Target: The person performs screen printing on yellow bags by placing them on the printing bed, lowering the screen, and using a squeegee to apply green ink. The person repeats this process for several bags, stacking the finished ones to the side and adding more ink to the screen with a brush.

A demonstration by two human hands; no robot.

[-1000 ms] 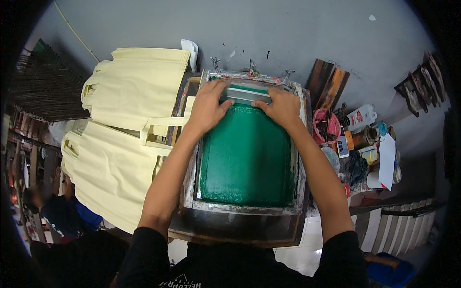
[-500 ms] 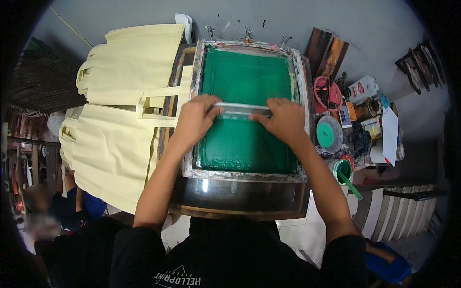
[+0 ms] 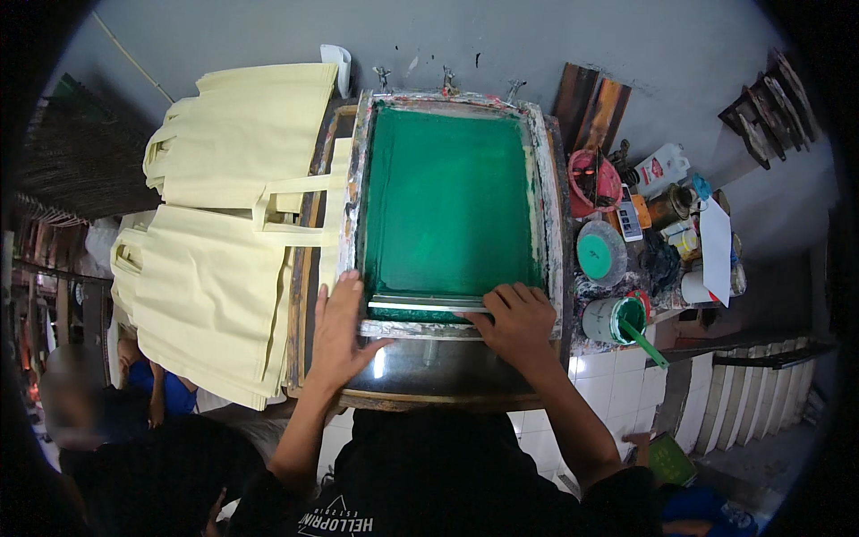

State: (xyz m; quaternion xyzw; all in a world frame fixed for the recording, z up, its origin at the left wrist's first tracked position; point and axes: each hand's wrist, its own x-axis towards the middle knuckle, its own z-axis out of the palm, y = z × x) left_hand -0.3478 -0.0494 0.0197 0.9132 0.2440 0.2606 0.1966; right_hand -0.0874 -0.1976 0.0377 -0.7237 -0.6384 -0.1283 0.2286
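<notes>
Two hands at near edge of screen frame (image 3: pixel 548 206): squeegee (image 3: pixel 428 305) lying crosswise, long axis left–right. Right hand (image 3: pixel 517 322) fingers curled over its right end; left hand (image 3: pixel 336 333) flat, fingers spread, just beside left end.

green screen (image 3: pixel 447 201), cream bags (image 3: pixel 215 286), red tub (image 3: pixel 595 182)
</notes>
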